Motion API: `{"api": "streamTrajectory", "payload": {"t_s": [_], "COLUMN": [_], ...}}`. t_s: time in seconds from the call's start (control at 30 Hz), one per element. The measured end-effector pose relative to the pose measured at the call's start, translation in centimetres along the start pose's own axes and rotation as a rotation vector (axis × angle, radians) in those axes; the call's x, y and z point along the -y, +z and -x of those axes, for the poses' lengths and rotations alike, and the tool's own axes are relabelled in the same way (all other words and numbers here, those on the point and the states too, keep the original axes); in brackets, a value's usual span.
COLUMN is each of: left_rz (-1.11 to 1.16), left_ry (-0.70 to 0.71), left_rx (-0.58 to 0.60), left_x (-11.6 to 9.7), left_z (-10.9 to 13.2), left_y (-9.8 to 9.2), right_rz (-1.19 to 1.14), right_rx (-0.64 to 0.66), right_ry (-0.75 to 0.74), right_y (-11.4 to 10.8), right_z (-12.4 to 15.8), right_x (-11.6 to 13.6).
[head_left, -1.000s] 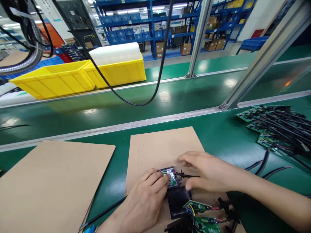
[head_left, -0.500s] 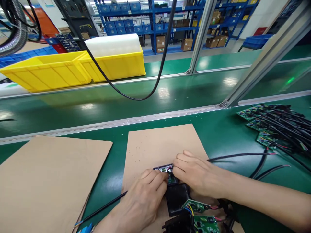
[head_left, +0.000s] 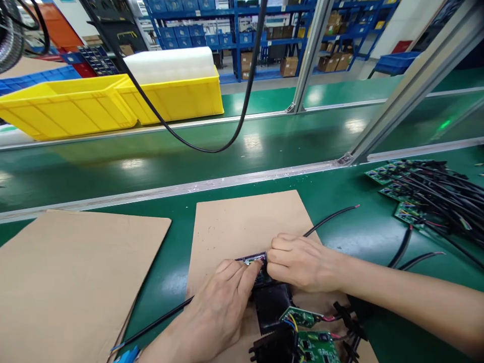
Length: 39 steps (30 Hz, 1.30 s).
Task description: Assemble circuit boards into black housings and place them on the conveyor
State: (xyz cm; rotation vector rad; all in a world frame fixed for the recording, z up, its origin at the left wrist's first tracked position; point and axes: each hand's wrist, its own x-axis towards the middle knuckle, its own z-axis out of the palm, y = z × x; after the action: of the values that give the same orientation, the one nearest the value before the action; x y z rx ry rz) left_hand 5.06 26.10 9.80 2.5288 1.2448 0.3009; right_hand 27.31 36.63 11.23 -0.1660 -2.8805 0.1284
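A small black plastic case with a circuit board inside lies on the cardboard sheet between my hands. My left hand is closed around its left side, with the thumb pressing on the board. A black cable with a blue wire end runs out from beneath that hand. At the case's right edge, my right hand is curled with its fingertips hidden. Another black cable emerges behind the right hand and appears held in it. Just below are a black cover and green circuit boards with wires.
A cardboard sheet lies under the work, and more cardboard is at left. A pile of circuit boards with black cables sits at right. Yellow bins stand beyond the metal rail. A black cable loop hangs ahead.
The cable behind my right hand has swung upward and its free end now points up-right. My left thumb has come into sight on the board. The view has shifted slightly.
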Motion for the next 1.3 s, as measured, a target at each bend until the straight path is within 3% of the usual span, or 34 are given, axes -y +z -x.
{"api": "streamTrajectory", "payload": {"t_s": [0.4, 0.63, 0.83, 1.1, 1.3], "left_rz": [-0.032, -0.011, -0.032, -0.138, 0.039], "left_ry": [0.012, -0.014, -0.016, -0.090, -0.110], "left_rx": [0.017, 0.009, -0.002, 0.076, 0.019], "left_x": [-0.8, -0.9, -0.7, -2.8, -1.7], "left_z": [-1.1, -1.4, -1.2, -2.8, -1.3], "left_y": [-0.5, -0.9, -1.0, -1.1, -2.9], "right_rz": [-0.076, -0.090, -0.142, -0.092, -0.126], "right_rx": [0.144, 0.223, 0.131, 0.110, 0.116], "right_ry": [0.063, 0.189, 0.276, 0.175, 0.257], "right_y": [0.6, 0.6, 0.3, 1.4, 0.6], "right_z": [0.4, 1.0, 1.8, 1.4, 1.7], "right_x": [-0.3, -0.3, 0.0, 0.3, -0.1]}}
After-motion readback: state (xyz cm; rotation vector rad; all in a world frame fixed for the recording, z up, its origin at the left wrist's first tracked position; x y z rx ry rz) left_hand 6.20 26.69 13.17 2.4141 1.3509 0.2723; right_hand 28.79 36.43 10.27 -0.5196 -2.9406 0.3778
